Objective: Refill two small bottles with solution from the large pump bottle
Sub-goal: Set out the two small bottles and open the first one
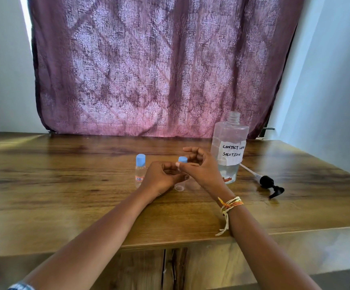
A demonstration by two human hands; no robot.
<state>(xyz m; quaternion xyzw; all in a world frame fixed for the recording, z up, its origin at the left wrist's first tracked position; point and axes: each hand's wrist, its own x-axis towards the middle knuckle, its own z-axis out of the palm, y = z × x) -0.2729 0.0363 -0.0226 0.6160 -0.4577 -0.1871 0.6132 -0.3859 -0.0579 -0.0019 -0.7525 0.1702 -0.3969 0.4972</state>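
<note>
Two small clear bottles with blue caps stand on the wooden table (65, 164). The left small bottle (140, 171) stands free, capped, with a small label. My left hand (161, 177) grips the body of the right small bottle (180, 186), which is mostly hidden. My right hand (199, 166) pinches its blue cap (182, 159) from above. The large clear bottle (228, 147), labelled contact lens solution, stands uncapped just right of my hands with a little liquid at the bottom. Its black pump head (269, 184) with tube lies on the table further right.
A purple patterned curtain (159, 65) hangs behind the table's far edge. Pale walls stand on both sides. The table's front edge (169, 243) runs under my forearms. A braided thread band (229, 204) is on my right wrist.
</note>
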